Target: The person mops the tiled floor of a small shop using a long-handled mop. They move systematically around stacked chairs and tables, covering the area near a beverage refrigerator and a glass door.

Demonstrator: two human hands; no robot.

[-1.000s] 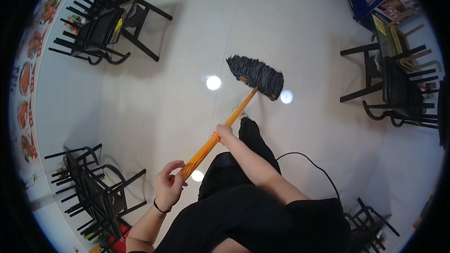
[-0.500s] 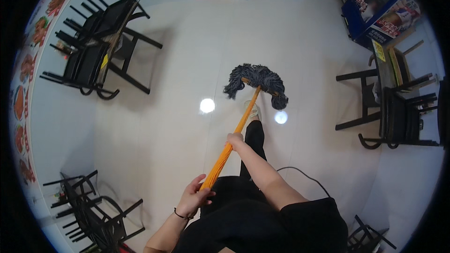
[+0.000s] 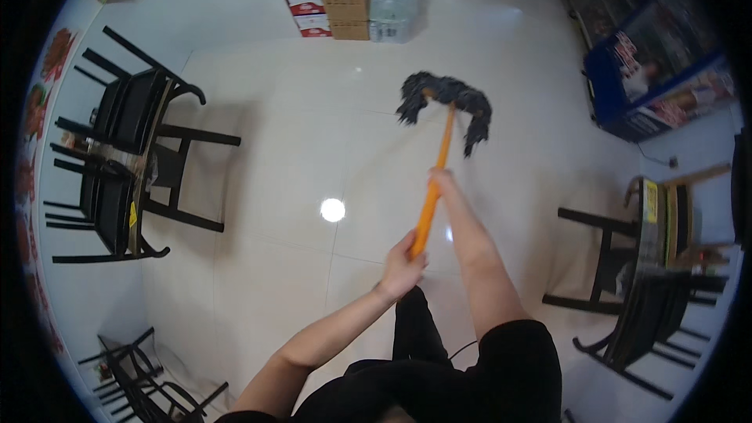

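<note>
A string mop with a long orange handle [image 3: 429, 211] and a dark grey head [image 3: 450, 94] reaches out ahead of me over the pale tiled floor [image 3: 266, 188]. The strands of its head curve in an arc on the tiles. My left hand [image 3: 403, 266] is wrapped round the near end of the handle. Farther up, my right hand [image 3: 442, 180] grips the handle with the arm stretched forward. The handle slants slightly to the right as it runs away from me.
Tables with dark chairs stacked on top stand by the left wall [image 3: 149, 133] and the right wall [image 3: 646, 235]. Cartons [image 3: 346, 8] and wrapped clear bottles [image 3: 392, 8] are piled at the far side. A blue display fridge [image 3: 654, 70] stands far right.
The mop has moved forward and to the right, both hands going with it and my arms reaching farther out. The view has shifted, so the cartons and fridge appear lower.
</note>
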